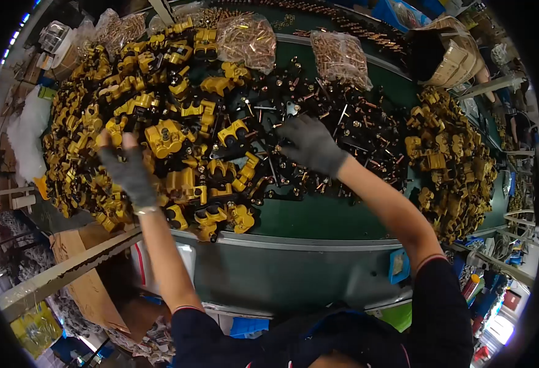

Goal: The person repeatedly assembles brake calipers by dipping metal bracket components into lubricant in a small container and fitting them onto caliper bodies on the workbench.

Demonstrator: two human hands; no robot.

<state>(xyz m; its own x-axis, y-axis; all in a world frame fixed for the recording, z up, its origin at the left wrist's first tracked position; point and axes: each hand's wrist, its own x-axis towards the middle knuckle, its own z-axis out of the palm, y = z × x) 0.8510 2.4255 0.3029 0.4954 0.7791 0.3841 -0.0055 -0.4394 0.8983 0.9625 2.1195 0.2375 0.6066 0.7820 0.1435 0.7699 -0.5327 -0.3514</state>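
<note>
My left hand (129,173), in a grey glove with bare fingertips, is over the heap of yellow metal castings (107,113) that look like brake calipers. Its fingers are stretched and apart, with nothing seen between them. A larger yellow caliper (165,138) lies just right of its fingertips. My right hand (314,146), also gloved in grey, reaches over a pile of black brackets (367,144) fitted with metal pins. Its fingers look spread, though their tips blend into the dark parts. Beside it lies a yellow caliper (232,132) with dark round openings.
Clear bags of copper-coloured bolts (246,43) (341,58) lie at the back of the green bench (343,218). Another yellow heap (450,162) stands at right, below an open carton (453,58). A cardboard box (88,279) and a metal rail (67,270) are at lower left.
</note>
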